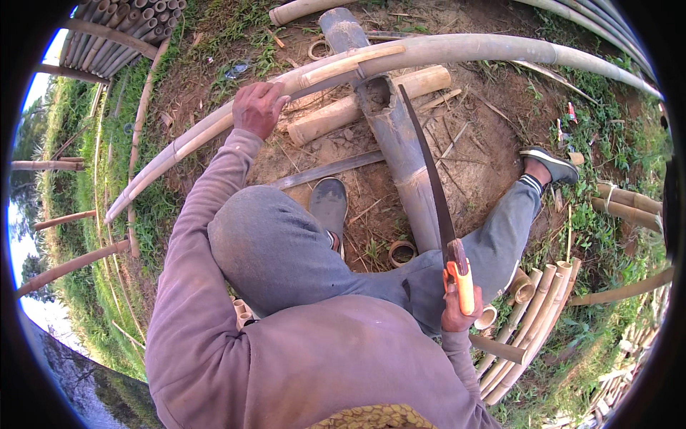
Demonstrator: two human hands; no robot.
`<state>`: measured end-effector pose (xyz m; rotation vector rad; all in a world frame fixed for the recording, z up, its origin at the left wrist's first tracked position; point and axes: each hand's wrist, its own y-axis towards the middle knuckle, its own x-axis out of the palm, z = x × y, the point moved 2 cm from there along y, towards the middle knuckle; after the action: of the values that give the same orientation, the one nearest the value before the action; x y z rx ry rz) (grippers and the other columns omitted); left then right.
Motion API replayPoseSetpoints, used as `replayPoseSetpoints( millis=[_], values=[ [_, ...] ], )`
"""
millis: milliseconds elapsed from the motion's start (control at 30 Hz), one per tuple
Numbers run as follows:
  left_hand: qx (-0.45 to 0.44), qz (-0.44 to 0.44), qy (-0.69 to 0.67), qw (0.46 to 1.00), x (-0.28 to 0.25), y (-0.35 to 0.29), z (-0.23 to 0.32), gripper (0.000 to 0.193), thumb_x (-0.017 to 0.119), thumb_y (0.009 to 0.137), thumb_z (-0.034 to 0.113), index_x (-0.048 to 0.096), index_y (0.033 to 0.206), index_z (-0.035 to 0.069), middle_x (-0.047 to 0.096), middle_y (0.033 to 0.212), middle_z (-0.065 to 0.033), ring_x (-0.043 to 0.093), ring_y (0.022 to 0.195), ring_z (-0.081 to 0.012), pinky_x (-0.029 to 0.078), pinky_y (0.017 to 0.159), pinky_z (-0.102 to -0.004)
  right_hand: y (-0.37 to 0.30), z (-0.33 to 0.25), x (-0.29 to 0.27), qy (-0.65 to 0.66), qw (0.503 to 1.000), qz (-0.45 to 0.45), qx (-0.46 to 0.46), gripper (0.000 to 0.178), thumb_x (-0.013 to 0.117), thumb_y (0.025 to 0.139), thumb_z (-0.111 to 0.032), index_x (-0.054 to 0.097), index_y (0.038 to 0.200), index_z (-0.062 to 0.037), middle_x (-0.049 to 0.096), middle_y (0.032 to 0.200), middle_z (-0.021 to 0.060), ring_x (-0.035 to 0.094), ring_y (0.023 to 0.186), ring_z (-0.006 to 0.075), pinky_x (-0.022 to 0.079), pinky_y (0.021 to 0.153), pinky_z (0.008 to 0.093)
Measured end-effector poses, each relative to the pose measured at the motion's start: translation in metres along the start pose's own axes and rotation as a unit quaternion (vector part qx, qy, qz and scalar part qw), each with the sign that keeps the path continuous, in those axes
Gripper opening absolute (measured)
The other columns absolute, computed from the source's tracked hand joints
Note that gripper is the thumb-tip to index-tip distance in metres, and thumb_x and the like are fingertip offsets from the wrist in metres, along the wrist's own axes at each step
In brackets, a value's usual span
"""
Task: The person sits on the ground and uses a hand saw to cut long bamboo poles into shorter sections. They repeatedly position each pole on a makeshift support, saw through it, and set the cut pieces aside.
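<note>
My right hand (457,313) is closed round the orange handle of a handsaw (434,171), whose long dark blade points away from me. Over a long, pale bamboo pole (457,48) that crosses in front of me, my left hand (259,109) curls its fingers, thumb toward the right. On that pole, just right of my left hand, a long strip is split or cut away. Beneath it lies a thick grey bamboo trunk (404,161), with an open notch near the crossing. A shorter, thick bamboo piece (325,121) lies across under the trunk.
Cut bamboo lengths (532,322) lie by my right hip. Stacked bamboo (121,32) fills the far left, with more poles (589,21) at the far right. A bamboo ring (401,252) sits near my thigh. My shoes (329,204) rest on bare soil either side of the trunk.
</note>
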<state>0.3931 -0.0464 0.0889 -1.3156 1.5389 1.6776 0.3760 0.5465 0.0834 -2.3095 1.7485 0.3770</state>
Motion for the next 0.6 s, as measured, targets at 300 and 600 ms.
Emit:
replayPoseSetpoints(
  millis=[300, 600],
  values=[
    [0.078, -0.105, -0.159, 0.979, -0.003, -0.08, 0.071, 0.053, 0.085, 0.086, 0.04, 0.072, 0.132, 0.017, 0.071, 0.118, -0.0064, 0.065, 0.118, -0.0291, 0.047, 0.104, -0.0472, 0.055, -0.032, 0.038, 0.101, 0.989, 0.012, -0.105, 0.026, 0.078, 0.097, -0.007, 0.066, 0.116, 0.0061, 0.077, 0.1, 0.0137, 0.072, 0.084, 0.0164, 0.059, 0.081, 0.0319],
    [-0.145, -0.242, -0.165, 0.945, 0.056, 0.114, 0.054, 0.072, 0.053, 0.099, 0.067, 0.059, 0.147, 0.015, 0.069, 0.136, -0.0171, 0.063, 0.13, -0.0392, 0.044, 0.114, -0.0516, 0.134, -0.055, 0.165, 0.096, 0.972, -0.004, -0.212, 0.053, 0.079, 0.099, -0.026, 0.062, 0.135, 0.0096, 0.073, 0.123, 0.022, 0.074, 0.105, 0.0281, 0.057, 0.093, 0.036]
  ],
)
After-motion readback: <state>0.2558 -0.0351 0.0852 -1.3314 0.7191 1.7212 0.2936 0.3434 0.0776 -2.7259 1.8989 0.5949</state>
